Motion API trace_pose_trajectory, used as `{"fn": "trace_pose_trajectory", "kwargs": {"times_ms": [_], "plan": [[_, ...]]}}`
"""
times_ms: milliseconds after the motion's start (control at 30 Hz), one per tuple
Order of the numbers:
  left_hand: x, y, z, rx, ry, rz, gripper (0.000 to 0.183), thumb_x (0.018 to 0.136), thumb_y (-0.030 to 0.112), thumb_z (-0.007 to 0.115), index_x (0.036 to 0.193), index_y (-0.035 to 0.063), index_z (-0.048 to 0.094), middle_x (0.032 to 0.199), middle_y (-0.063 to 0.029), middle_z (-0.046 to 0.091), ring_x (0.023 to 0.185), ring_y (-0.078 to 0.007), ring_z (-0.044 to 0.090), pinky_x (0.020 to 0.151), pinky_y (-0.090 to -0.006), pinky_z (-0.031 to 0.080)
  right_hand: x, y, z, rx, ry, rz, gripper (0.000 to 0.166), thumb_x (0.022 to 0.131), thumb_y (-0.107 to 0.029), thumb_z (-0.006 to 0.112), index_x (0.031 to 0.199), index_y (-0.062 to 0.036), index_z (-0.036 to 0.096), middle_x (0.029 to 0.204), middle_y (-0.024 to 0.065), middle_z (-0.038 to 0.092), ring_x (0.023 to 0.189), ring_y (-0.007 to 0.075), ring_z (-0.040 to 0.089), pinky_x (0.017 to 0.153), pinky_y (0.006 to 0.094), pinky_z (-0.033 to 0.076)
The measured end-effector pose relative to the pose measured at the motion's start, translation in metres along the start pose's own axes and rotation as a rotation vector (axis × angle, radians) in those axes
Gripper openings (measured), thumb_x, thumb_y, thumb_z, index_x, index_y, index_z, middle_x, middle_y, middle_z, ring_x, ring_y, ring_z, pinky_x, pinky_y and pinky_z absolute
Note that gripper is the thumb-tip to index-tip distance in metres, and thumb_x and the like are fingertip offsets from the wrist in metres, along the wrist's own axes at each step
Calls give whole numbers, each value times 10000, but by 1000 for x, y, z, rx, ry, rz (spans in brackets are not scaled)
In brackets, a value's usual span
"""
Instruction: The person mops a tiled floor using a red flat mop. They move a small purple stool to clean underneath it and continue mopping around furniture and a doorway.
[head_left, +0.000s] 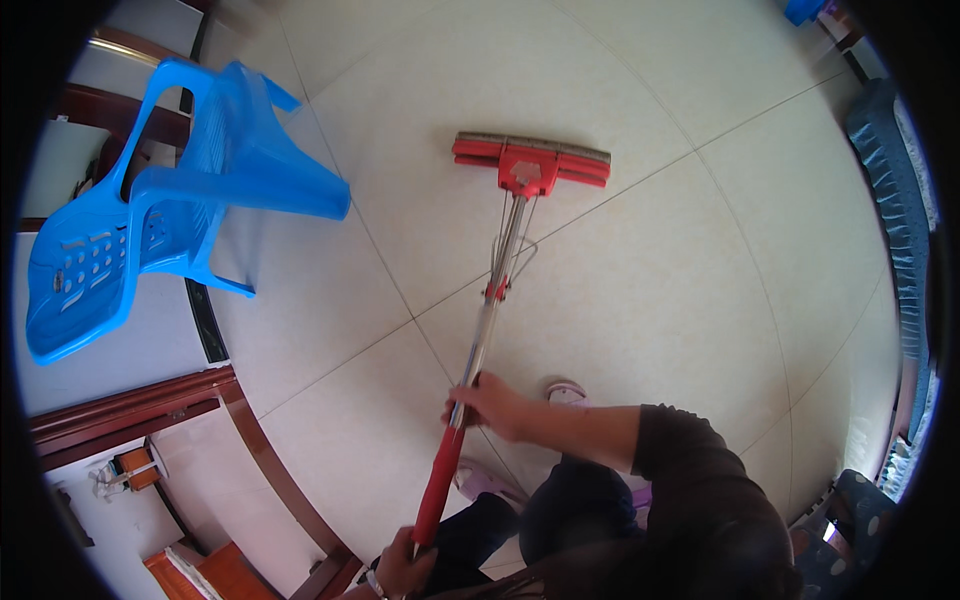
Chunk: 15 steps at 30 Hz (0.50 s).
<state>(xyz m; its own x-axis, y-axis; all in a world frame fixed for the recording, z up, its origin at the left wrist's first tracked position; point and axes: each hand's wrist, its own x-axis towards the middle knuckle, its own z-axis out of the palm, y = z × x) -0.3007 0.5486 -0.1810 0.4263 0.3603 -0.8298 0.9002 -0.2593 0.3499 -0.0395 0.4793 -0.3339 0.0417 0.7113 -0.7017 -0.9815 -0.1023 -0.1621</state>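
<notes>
A sponge mop (529, 166) with a red plastic head and a grey sponge strip lies against the pale tiled floor (637, 300) ahead of me. Its metal pole (480, 337) runs back towards my body and ends in a red grip sleeve (439, 480). My right hand (487, 405) is wrapped around the pole just above the red sleeve. Lower down, at the sleeve's end near my body, my left hand (403, 562) grips the handle. A wire lever (525, 259) sticks out beside the pole, below the mop head.
A blue plastic armchair (187, 187) stands on the left, close to the wall. Below it a brown wooden door frame (277, 465) borders another room. Along the right edge sits furniture with a blue ruffled cover (896, 225). My feet, in pink slippers (487, 484), are near the mop handle.
</notes>
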Motion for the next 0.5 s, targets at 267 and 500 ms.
{"fn": "trace_pose_trajectory", "kwargs": {"times_ms": [267,500], "plan": [[110,141,24,-414,-82,121,375,794,134,571,1110,56,385,567,-30,488,390,-115,469,353,-248,379,55,-141,-36,-37,414,-621,173,796,-159,505,806,-5,427,623,66,485,519,145,488,460,302,409],[34,59,-6,-207,-131,-118,414,778,205,613,1113,59,419,564,-44,555,410,-122,535,387,-258,417,17,-31,-7,-181,304,-275,144,826,-145,509,867,-39,422,685,87,528,586,191,557,514,330,479]]}}
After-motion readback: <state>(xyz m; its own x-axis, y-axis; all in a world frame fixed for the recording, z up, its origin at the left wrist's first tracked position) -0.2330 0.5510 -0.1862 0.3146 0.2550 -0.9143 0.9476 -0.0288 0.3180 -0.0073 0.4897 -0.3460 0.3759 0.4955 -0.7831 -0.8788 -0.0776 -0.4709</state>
